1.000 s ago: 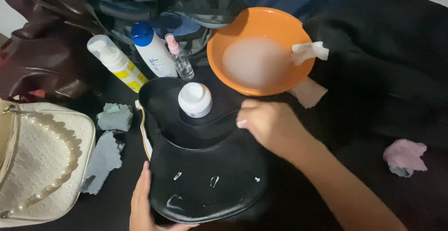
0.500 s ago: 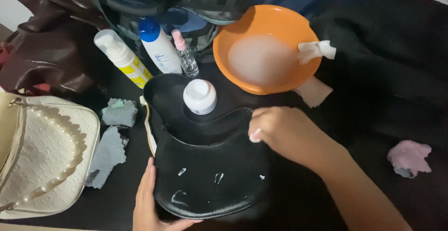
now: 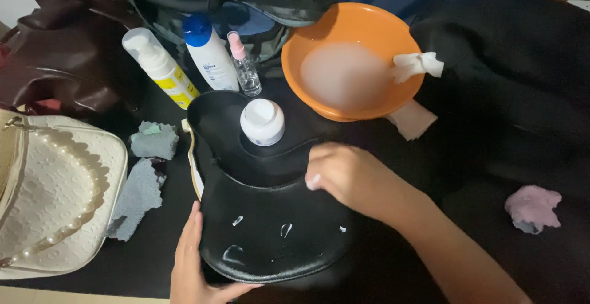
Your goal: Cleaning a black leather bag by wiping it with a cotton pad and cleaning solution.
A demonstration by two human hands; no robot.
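The black leather bag lies flat on the dark worktop, its long axis running from the rounded bottom edge nearest the camera up to the curved handle end, which points away toward the bottles. White dabs of cream sit on its glossy face. The left hand lies along the bag's lower left edge, its grip closed loosely around the rim. The right hand rests curled on the bag's upper right part, fingertips touching the leather — whether it pinches anything cannot be told.

A small white jar stands on the handle end, lid off (pale cream inside). The orange bowl behind it holds cloudy water, with a white cloth draped over its right rim.

Since half a second ago the right hand has slid slightly left and down over the leather; the bag has stayed put.
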